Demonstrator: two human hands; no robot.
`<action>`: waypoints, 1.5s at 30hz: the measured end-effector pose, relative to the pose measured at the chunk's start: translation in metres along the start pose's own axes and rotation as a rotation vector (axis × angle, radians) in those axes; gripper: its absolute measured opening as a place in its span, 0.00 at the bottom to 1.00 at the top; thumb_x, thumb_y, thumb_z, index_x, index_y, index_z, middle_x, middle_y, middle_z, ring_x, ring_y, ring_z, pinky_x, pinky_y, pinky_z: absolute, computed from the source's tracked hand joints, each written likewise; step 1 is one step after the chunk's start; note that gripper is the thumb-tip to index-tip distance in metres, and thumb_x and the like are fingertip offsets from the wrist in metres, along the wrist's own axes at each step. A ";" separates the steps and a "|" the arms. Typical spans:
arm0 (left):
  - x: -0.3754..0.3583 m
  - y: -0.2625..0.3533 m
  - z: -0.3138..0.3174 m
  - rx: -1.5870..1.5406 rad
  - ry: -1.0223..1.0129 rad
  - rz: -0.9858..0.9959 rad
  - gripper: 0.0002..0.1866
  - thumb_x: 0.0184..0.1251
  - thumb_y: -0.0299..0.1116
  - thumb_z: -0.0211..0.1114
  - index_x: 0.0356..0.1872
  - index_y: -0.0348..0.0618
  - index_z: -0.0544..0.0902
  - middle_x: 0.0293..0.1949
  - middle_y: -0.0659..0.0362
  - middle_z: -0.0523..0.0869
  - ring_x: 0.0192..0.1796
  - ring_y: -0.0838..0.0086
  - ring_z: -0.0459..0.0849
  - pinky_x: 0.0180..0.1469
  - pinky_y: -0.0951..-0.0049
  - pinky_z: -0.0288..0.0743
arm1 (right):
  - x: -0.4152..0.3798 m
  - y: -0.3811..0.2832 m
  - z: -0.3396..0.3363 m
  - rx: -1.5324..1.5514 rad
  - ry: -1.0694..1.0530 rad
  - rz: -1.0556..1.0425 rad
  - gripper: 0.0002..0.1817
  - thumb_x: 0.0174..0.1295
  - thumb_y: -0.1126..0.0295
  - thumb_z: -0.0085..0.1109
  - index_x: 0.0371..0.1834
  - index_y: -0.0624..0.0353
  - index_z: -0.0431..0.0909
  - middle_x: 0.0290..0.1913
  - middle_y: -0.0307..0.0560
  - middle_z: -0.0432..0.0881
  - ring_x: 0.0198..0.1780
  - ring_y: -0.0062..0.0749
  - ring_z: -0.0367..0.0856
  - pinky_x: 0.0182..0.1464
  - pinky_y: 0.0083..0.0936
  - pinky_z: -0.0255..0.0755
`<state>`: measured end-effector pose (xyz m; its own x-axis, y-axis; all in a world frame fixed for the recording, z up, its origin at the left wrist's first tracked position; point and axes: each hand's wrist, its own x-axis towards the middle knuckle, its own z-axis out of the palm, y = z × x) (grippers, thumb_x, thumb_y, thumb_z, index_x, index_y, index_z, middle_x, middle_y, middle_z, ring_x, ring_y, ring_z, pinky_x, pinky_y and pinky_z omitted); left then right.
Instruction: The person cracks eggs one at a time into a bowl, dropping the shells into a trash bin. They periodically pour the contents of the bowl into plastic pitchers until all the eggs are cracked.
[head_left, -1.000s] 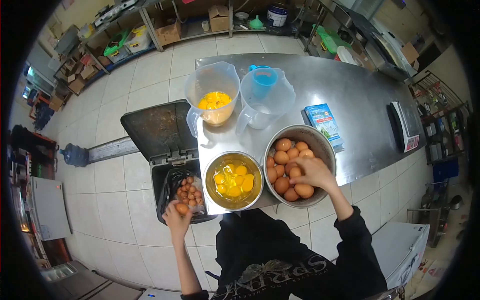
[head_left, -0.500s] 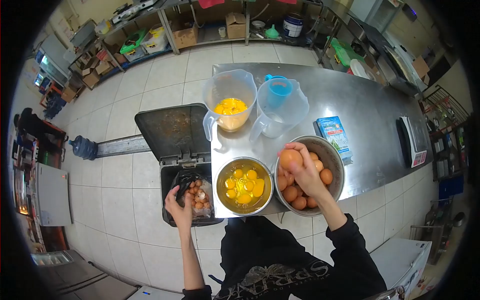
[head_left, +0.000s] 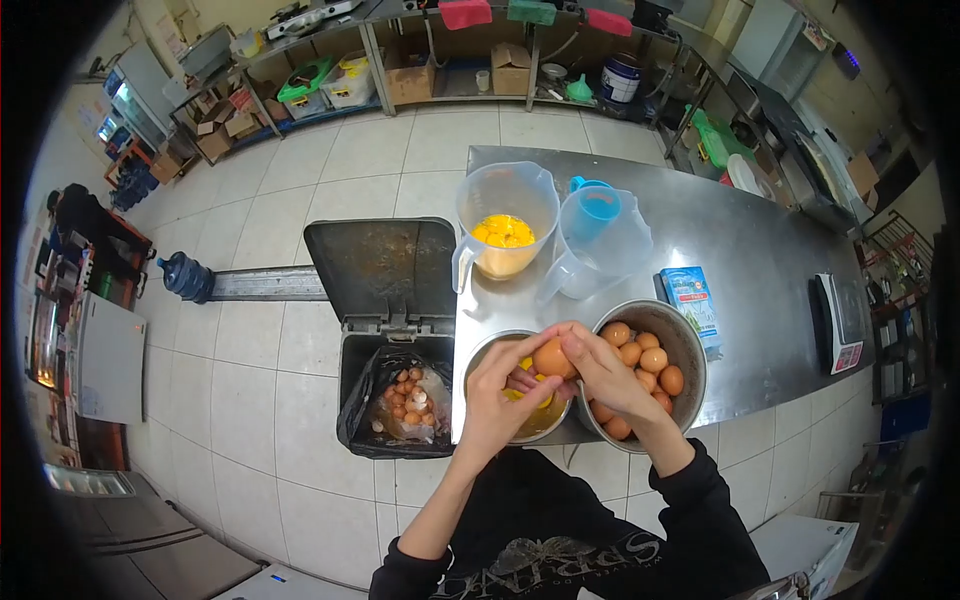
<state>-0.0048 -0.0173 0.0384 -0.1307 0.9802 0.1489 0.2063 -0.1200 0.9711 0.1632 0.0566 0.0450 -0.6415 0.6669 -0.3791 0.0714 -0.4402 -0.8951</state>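
Above the metal bowl [head_left: 538,437], my left hand [head_left: 495,395] and my right hand [head_left: 608,378] meet around a brown egg [head_left: 553,360]. Fingers of both hands are closed on it, and the shell looks whole on the side I see. Parts of the bowl and its yellow yolks are hidden beneath my hands. To the right, a deep metal pot [head_left: 697,365] holds several brown eggs [head_left: 654,360]. On the left, a black bin [head_left: 347,385] with its lid raised contains eggshells [head_left: 412,402] in a black bag.
Behind the bowl stand a clear jug [head_left: 505,190] containing yolks and another jug [head_left: 590,265] with a blue cup [head_left: 597,207] inside. A blue carton [head_left: 690,300] and a scale [head_left: 838,320] sit on the steel table [head_left: 760,260]. A dark-clothed person [head_left: 85,220] is far left.
My right hand has brought the egg left from the pot to above the bowl. My left hand has come from over the bin to the egg. The view has shifted slightly.
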 end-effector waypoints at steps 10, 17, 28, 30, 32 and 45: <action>-0.001 -0.024 -0.003 0.044 -0.067 -0.001 0.24 0.52 0.22 0.72 0.52 0.39 0.77 0.48 0.54 0.82 0.40 0.70 0.86 0.42 0.73 0.84 | 0.001 -0.001 -0.002 -0.881 -0.130 -0.317 0.30 0.63 0.66 0.55 0.67 0.63 0.60 0.55 0.58 0.70 0.58 0.48 0.74 0.61 0.34 0.67; -0.010 -0.061 0.017 0.299 0.004 0.034 0.27 0.52 0.20 0.67 0.56 0.38 0.71 0.51 0.48 0.77 0.47 0.56 0.82 0.48 0.64 0.79 | 0.037 0.053 0.006 -0.831 -0.001 -0.425 0.28 0.59 0.75 0.45 0.66 0.64 0.59 0.58 0.61 0.67 0.62 0.56 0.70 0.65 0.41 0.63; -0.013 -0.075 -0.009 0.276 -0.001 0.134 0.22 0.49 0.14 0.57 0.48 0.39 0.70 0.61 0.43 0.71 0.64 0.46 0.70 0.66 0.57 0.66 | 0.029 0.039 0.001 -0.877 -0.170 -0.418 0.37 0.52 0.84 0.53 0.70 0.50 0.65 0.52 0.53 0.71 0.59 0.52 0.71 0.60 0.38 0.67; -0.017 -0.072 -0.006 0.161 0.021 0.117 0.21 0.51 0.17 0.63 0.46 0.40 0.65 0.59 0.44 0.70 0.62 0.53 0.71 0.65 0.61 0.65 | 0.023 0.038 0.011 -0.856 -0.070 -0.432 0.35 0.51 0.79 0.61 0.67 0.49 0.68 0.52 0.48 0.72 0.59 0.48 0.70 0.59 0.35 0.67; -0.025 -0.067 0.007 -0.025 0.076 0.042 0.24 0.52 0.19 0.65 0.47 0.41 0.63 0.57 0.46 0.69 0.62 0.60 0.69 0.66 0.63 0.62 | 0.016 0.040 0.023 -0.916 0.083 -0.511 0.35 0.49 0.74 0.67 0.65 0.49 0.71 0.51 0.46 0.73 0.58 0.46 0.70 0.58 0.32 0.67; -0.089 -0.130 -0.097 0.720 0.415 -0.332 0.22 0.58 0.39 0.73 0.47 0.40 0.73 0.64 0.37 0.64 0.73 0.45 0.56 0.69 0.51 0.55 | -0.057 0.079 -0.138 -1.073 -0.141 -0.143 0.23 0.48 0.71 0.69 0.51 0.49 0.79 0.49 0.42 0.76 0.54 0.38 0.73 0.54 0.34 0.69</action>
<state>-0.1138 -0.1044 -0.0829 -0.6033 0.7942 0.0725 0.6361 0.4243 0.6445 0.3110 0.0668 -0.0369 -0.7735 0.5654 -0.2865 0.5748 0.4351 -0.6931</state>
